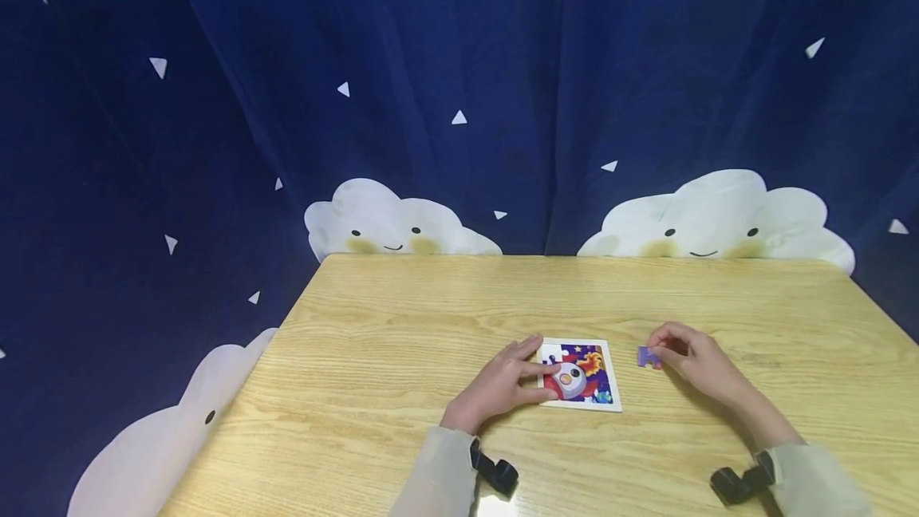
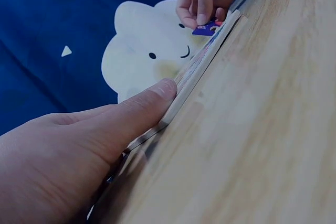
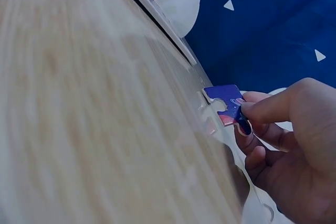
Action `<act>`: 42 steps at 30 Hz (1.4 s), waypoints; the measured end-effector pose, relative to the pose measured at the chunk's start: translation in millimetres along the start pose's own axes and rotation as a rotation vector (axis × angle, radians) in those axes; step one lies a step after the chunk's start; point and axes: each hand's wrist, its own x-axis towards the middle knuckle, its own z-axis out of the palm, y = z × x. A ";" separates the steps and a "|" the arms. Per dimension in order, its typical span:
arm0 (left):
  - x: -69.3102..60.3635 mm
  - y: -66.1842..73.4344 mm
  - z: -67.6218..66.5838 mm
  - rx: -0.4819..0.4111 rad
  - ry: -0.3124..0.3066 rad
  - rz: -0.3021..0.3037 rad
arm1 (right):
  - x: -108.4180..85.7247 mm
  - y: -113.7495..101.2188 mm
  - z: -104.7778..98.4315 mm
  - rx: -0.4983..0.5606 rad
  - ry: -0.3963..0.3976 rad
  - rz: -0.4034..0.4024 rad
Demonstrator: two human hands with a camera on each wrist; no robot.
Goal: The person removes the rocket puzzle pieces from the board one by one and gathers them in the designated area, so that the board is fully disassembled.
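A small jigsaw puzzle (image 1: 596, 372) in a white frame lies on the table, its picture showing a rocket with a round face among flames and stars. White backing shows at its upper left corner. My left hand (image 1: 502, 381) rests on the puzzle's left side, fingers spread over it, with the thumb (image 2: 152, 95) along the near edge. To the right of the frame, my right hand (image 1: 692, 359) pinches a purple puzzle piece (image 3: 224, 100) between thumb and fingers. The piece is apart from the frame and just above the tabletop.
The light wooden table (image 1: 402, 317) reaches back to a dark blue curtain (image 1: 445, 46) with white triangles and smiling clouds. Black wrist cameras sit on both wrists, below the beige sleeves (image 1: 441, 469).
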 end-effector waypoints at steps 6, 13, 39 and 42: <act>0.2 -0.8 -0.1 -0.001 0.000 0.002 | -2.6 2.9 -6.8 -0.022 -0.016 0.047; 0.6 -0.6 0.1 -0.009 0.014 0.010 | -2.6 7.6 -8.3 0.004 -0.030 0.058; 0.7 0.8 0.9 -0.026 0.010 -0.014 | 12.3 15.0 -7.2 -0.060 -0.136 0.128; 0.8 0.7 1.2 -0.030 0.012 -0.013 | 13.0 14.8 -7.1 -0.056 -0.146 0.122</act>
